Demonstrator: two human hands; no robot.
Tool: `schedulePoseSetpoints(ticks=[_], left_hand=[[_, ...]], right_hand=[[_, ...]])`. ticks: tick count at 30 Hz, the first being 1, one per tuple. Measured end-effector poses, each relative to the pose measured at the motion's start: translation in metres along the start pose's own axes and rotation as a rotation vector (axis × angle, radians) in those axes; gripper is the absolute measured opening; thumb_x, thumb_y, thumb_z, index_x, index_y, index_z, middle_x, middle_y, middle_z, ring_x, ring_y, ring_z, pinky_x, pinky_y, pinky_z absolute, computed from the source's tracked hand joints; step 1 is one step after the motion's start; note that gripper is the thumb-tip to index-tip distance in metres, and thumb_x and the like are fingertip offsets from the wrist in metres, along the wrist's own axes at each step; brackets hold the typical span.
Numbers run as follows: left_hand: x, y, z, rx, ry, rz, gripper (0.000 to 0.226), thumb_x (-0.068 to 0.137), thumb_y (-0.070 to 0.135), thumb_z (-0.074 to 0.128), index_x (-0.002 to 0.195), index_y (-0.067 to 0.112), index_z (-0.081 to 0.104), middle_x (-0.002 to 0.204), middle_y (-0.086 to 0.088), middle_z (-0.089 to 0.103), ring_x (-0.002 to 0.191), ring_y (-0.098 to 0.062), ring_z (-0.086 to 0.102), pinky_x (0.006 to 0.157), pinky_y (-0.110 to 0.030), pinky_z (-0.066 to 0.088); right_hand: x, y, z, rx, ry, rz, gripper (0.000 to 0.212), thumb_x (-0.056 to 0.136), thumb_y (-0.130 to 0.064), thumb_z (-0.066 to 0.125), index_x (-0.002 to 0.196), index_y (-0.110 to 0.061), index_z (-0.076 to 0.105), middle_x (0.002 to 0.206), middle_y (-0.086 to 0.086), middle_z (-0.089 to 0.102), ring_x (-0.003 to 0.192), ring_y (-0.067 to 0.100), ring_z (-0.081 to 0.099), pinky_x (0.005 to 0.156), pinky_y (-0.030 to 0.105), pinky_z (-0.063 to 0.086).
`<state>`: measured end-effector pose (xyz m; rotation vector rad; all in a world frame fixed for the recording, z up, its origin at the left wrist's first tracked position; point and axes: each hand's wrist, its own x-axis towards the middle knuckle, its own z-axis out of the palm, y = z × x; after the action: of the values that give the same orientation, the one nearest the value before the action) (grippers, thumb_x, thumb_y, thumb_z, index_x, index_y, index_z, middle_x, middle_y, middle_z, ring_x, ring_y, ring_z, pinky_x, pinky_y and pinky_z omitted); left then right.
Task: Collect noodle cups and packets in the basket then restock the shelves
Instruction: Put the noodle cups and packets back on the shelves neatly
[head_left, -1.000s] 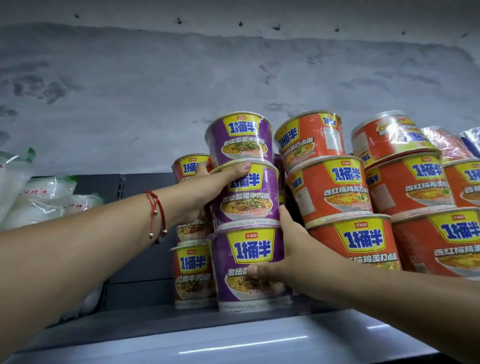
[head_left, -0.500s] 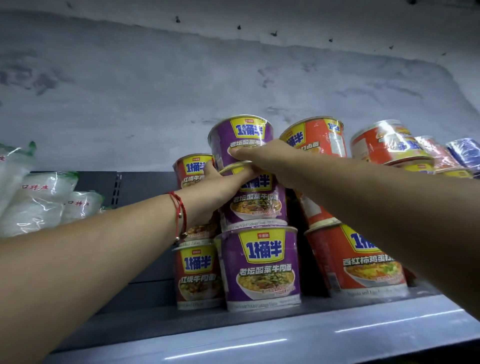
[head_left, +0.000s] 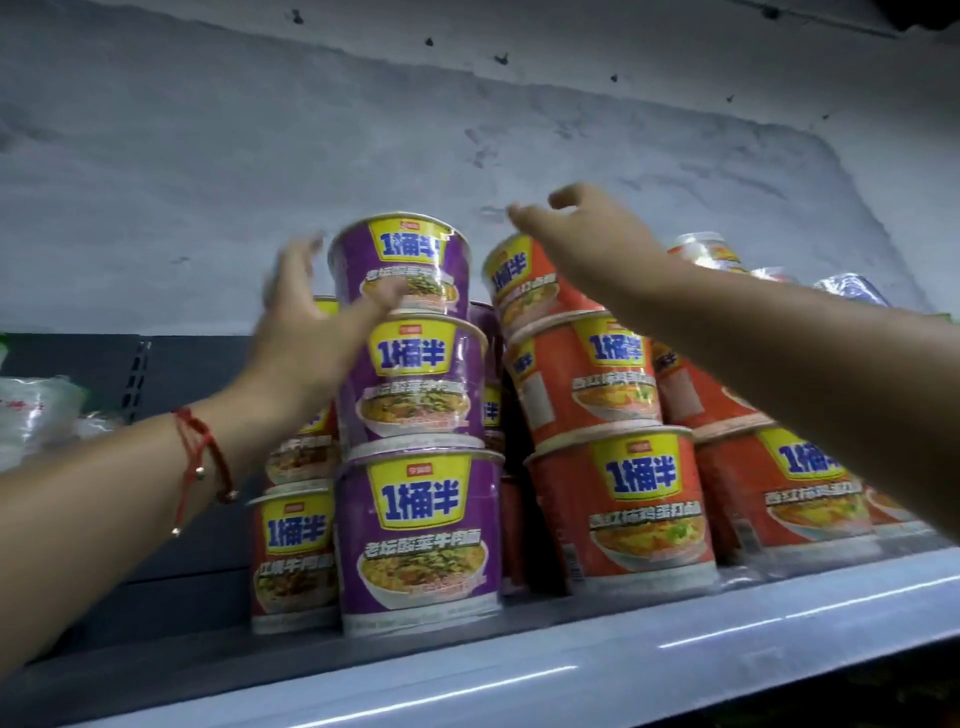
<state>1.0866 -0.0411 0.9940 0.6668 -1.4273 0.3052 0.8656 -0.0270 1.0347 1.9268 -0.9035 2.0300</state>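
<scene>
Three purple noodle cups stand stacked on the shelf: bottom, middle and top. My left hand, blurred, is spread beside the top purple cup, thumb across its front, fingers at its left side. My right hand hovers with loosely bent fingers above the top orange cup, holding nothing. Orange cups are stacked to the right, and dark red cups stand behind my left wrist.
White packets lie at the far left of the shelf. More wrapped cups sit at the far right. A grey wall rises behind the stacks. The shelf's pale front edge runs across the bottom.
My right hand lifted off the top purple cup and moved right, above the orange stack. My left hand rose from the middle purple cup to the side of the top one.
</scene>
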Motion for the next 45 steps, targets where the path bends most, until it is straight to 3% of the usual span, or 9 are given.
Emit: schedulePoseSetpoints(ticks=[4, 11, 16, 20, 24, 29, 33, 39, 45], left_hand=[[0.009, 0.063, 0.020, 0.318, 0.060, 0.567, 0.050, 0.089, 0.040, 0.055, 0.135, 0.022, 0.049, 0.130, -0.001, 0.054, 0.119, -0.015, 0.050, 0.098, -0.031, 0.040], [0.082, 0.129, 0.114, 1.021, -0.408, 0.521, 0.052, 0.102, 0.029, 0.042, 0.153, 0.021, 0.029, 0.155, -0.010, 0.034, 0.142, -0.027, 0.031, 0.112, -0.033, 0.026], [0.109, 0.137, 0.138, 1.172, -0.514, 0.242, 0.046, 0.103, 0.040, 0.039, 0.124, 0.005, 0.061, 0.130, -0.017, 0.059, 0.116, -0.033, 0.055, 0.099, -0.037, 0.042], [0.115, 0.130, 0.148, 1.063, -0.486, 0.194, 0.053, 0.098, 0.052, 0.044, 0.115, 0.008, 0.068, 0.115, -0.011, 0.065, 0.099, -0.026, 0.058, 0.079, -0.029, 0.039], [0.114, 0.125, 0.163, 0.964, -0.372, 0.200, 0.054, 0.089, 0.067, 0.048, 0.103, 0.019, 0.069, 0.093, 0.000, 0.065, 0.077, -0.013, 0.058, 0.057, -0.025, 0.039], [0.110, 0.114, 0.185, 0.802, -0.241, 0.272, 0.060, 0.080, 0.074, 0.054, 0.091, 0.017, 0.068, 0.089, 0.000, 0.068, 0.079, -0.018, 0.063, 0.060, -0.027, 0.042], [0.119, 0.122, 0.170, 0.827, -0.368, 0.107, 0.063, 0.092, 0.069, 0.034, 0.096, 0.014, 0.065, 0.101, -0.004, 0.066, 0.078, -0.017, 0.057, 0.072, -0.032, 0.040], [0.124, 0.116, 0.135, 0.793, -0.563, -0.044, 0.056, 0.085, 0.062, 0.058, 0.121, 0.019, 0.061, 0.115, -0.002, 0.064, 0.106, -0.021, 0.060, 0.097, -0.041, 0.049], [0.109, 0.114, 0.146, 0.819, -0.504, 0.095, 0.057, 0.086, 0.067, 0.050, 0.117, 0.021, 0.063, 0.101, -0.001, 0.065, 0.086, -0.015, 0.062, 0.074, -0.032, 0.053]], right_hand=[[-0.006, 0.056, -0.037, -0.187, -0.163, 0.058, 0.070, 0.090, -0.057, 0.057, 0.142, -0.014, 0.043, 0.134, 0.011, 0.056, 0.111, 0.025, 0.057, 0.094, 0.037, 0.047], [-0.016, 0.120, -0.042, 0.085, -0.488, 0.198, 0.074, 0.069, -0.057, 0.080, 0.127, -0.025, 0.047, 0.116, -0.003, 0.069, 0.099, 0.017, 0.069, 0.091, 0.042, 0.054], [-0.031, 0.142, -0.038, 0.238, -0.480, 0.151, 0.088, 0.067, -0.045, 0.085, 0.133, -0.040, 0.027, 0.117, -0.005, 0.063, 0.097, 0.013, 0.067, 0.085, 0.034, 0.056], [-0.032, 0.145, -0.024, 0.221, -0.453, 0.130, 0.126, 0.036, -0.067, 0.078, 0.142, -0.048, 0.011, 0.131, -0.002, 0.053, 0.109, 0.021, 0.062, 0.094, 0.046, 0.053], [-0.035, 0.145, -0.020, 0.223, -0.412, 0.148, 0.128, 0.056, -0.056, 0.083, 0.149, -0.045, -0.005, 0.140, 0.001, 0.039, 0.114, 0.019, 0.054, 0.096, 0.040, 0.050], [-0.041, 0.149, -0.022, 0.276, -0.393, 0.220, 0.129, 0.069, -0.050, 0.082, 0.152, -0.037, -0.015, 0.143, 0.000, 0.036, 0.116, 0.015, 0.046, 0.096, 0.033, 0.045], [-0.045, 0.158, -0.018, 0.426, -0.449, 0.278, 0.131, 0.056, -0.054, 0.088, 0.151, -0.041, -0.001, 0.121, -0.006, 0.061, 0.101, 0.016, 0.067, 0.089, 0.041, 0.056], [-0.044, 0.159, -0.010, 0.423, -0.455, 0.325, 0.128, 0.046, -0.058, 0.087, 0.148, -0.038, 0.012, 0.116, -0.005, 0.064, 0.094, 0.019, 0.071, 0.083, 0.044, 0.059], [-0.045, 0.154, -0.005, 0.443, -0.441, 0.343, 0.125, 0.050, -0.055, 0.088, 0.148, -0.038, 0.013, 0.119, -0.002, 0.061, 0.094, 0.021, 0.070, 0.081, 0.044, 0.060]])
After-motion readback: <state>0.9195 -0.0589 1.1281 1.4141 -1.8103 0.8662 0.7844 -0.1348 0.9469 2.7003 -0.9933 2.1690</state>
